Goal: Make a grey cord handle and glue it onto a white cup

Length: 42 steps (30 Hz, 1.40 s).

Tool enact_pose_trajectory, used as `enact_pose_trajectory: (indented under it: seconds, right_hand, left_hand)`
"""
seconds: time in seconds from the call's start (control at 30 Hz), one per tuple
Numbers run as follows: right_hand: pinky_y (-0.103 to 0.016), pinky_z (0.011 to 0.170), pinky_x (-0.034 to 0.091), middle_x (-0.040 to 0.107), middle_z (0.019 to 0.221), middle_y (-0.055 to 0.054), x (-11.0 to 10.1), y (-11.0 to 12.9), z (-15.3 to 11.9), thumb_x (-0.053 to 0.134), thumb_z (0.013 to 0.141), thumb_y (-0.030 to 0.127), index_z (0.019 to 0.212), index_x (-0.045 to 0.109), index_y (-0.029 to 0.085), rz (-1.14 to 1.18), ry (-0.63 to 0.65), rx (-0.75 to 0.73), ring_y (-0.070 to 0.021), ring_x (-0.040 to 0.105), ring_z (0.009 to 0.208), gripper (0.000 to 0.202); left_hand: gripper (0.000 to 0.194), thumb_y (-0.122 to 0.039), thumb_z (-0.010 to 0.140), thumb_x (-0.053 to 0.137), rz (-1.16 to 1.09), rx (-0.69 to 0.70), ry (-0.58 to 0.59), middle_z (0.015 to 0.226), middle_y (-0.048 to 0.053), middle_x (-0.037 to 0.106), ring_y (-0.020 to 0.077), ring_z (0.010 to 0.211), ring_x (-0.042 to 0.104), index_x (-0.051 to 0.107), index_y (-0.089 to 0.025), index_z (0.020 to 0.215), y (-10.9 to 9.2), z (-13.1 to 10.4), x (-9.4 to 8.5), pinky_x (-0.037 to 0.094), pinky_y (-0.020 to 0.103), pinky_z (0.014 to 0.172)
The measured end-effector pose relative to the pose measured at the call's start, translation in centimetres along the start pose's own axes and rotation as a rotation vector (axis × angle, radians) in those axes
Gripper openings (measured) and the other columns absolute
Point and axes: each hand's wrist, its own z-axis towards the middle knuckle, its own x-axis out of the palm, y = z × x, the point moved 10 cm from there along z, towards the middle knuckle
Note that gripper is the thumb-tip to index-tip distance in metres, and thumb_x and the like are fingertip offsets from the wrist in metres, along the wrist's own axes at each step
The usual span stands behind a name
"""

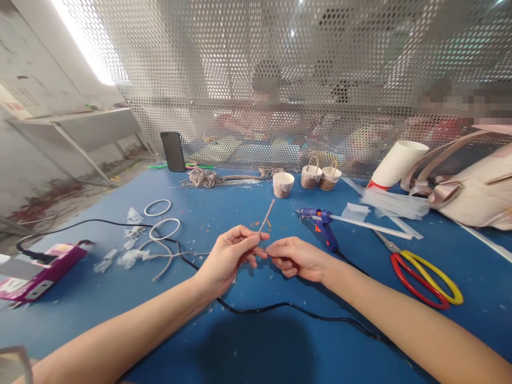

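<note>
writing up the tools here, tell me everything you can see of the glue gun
The glue gun has a blue body, plastic by its look, with an orange trigger and a dark nozzle. It lies on its side on the blue table, nozzle towards the left, handle pointing towards the person. A long translucent stick runs out of its back, and a black cord leaves the handle's end. Neither hand touches it.

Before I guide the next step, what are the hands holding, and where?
The left hand pinches a thin twisted cord near its lower end, the rest pointing up. What the right hand pinches cannot be told.
</note>
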Motion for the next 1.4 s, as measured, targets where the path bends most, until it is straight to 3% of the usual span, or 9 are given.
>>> enact_pose_trajectory:
  seconds: [0.17,0.3,0.37,0.57,0.8,0.9,1.07,1.27,1.4]
  right_hand:
    - [-0.022,0.043,0.034,0.055,0.056,0.003,-0.8,0.6,-0.4,0.069,0.068,0.034,0.068,0.065,0.014,-0.124,-0.123,-0.094,-0.0073,0.042,0.045,0.020]
    - [-0.027,0.069,0.044,0.065,0.085,-0.002,-3.1,4.0,-1.7,0.069,0.069,0.027,0.086,0.068,0.017,-0.259,-0.376,-0.348,-0.0129,0.055,0.073,0.020]
    - [-0.027,0.067,0.045,0.065,0.084,-0.002,-3.7,5.6,-2.3,0.067,0.073,0.033,0.090,0.067,0.017,-0.269,-0.451,-0.451,-0.0130,0.055,0.072,0.023]
    - [-0.025,0.056,0.047,0.063,0.064,0.000,-3.6,6.4,-2.4,0.067,0.073,0.042,0.068,0.066,0.016,-0.075,-0.419,-0.509,-0.0098,0.054,0.053,0.026]
    - [-0.027,0.060,0.053,0.064,0.064,-0.001,-4.1,5.7,-2.5,0.074,0.067,0.038,0.065,0.068,0.015,0.121,-0.392,-0.521,-0.0112,0.059,0.058,0.024]
    - [-0.026,0.058,0.053,0.064,0.062,0.000,-4.2,5.3,-2.3,0.075,0.066,0.038,0.063,0.067,0.015,0.152,-0.381,-0.505,-0.0104,0.059,0.056,0.025]
    - [-0.025,0.058,0.052,0.064,0.061,0.000,-4.1,4.9,-2.0,0.075,0.066,0.038,0.066,0.068,0.016,0.184,-0.360,-0.482,-0.0105,0.059,0.056,0.024]
    - [-0.026,0.062,0.053,0.064,0.064,0.000,-4.0,5.0,-1.7,0.074,0.067,0.040,0.067,0.066,0.016,0.199,-0.338,-0.472,-0.0105,0.060,0.058,0.025]
    - [-0.029,0.066,0.052,0.067,0.081,-0.004,-4.0,4.4,-3.4,0.062,0.078,0.045,0.089,0.066,0.016,0.044,-0.328,-0.418,-0.0126,0.062,0.065,0.031]
  left_hand:
    - [0.018,-0.023,0.069,0.073,-0.068,-0.020,-0.085,0.076,0.005,0.071,0.0122,0.063,0.068,0.057,-0.014,0.070,0.2,0.1,-0.9,0.054,0.024,0.066]
    - [0.014,-0.024,0.071,0.069,0.113,0.037,-0.140,0.071,0.004,0.071,0.0125,0.064,0.067,0.059,-0.014,0.069,-0.4,-0.1,-1.3,0.053,0.026,0.071]
    - [0.013,-0.026,0.072,0.067,0.260,0.079,-0.141,0.069,0.003,0.071,0.0138,0.067,0.067,0.060,-0.015,0.069,-0.8,-0.3,-1.1,0.052,0.027,0.071]
    - [0.013,-0.026,0.074,0.062,0.603,0.179,-0.112,0.062,0.000,0.068,0.0141,0.062,0.063,0.062,-0.017,0.065,-1.6,-0.6,0.0,0.049,0.026,0.063]
    - [0.019,-0.018,0.066,0.072,0.124,-0.065,-0.008,0.080,0.005,0.073,0.0152,0.074,0.069,0.059,-0.015,0.079,1.3,-0.1,0.3,0.053,0.028,0.078]
    - [0.022,-0.013,0.064,0.075,-0.027,-0.154,0.023,0.080,0.007,0.073,0.0155,0.075,0.070,0.056,-0.014,0.074,2.3,-0.2,0.5,0.053,0.027,0.080]
    - [0.007,-0.011,0.072,0.070,-0.144,-0.286,0.069,0.085,0.012,0.073,0.0188,0.083,0.070,0.063,-0.009,0.070,3.7,-0.7,0.9,0.054,0.022,0.082]
    - [0.013,-0.007,0.080,0.060,-0.253,-0.314,0.043,0.089,0.014,0.074,0.0189,0.086,0.070,0.070,-0.007,0.072,4.0,-1.0,0.7,0.054,0.020,0.082]
    - [0.018,-0.003,0.080,0.058,-0.234,-0.283,-0.013,0.088,0.014,0.074,0.0172,0.085,0.070,0.071,-0.006,0.070,3.9,-0.7,-0.1,0.054,0.018,0.081]
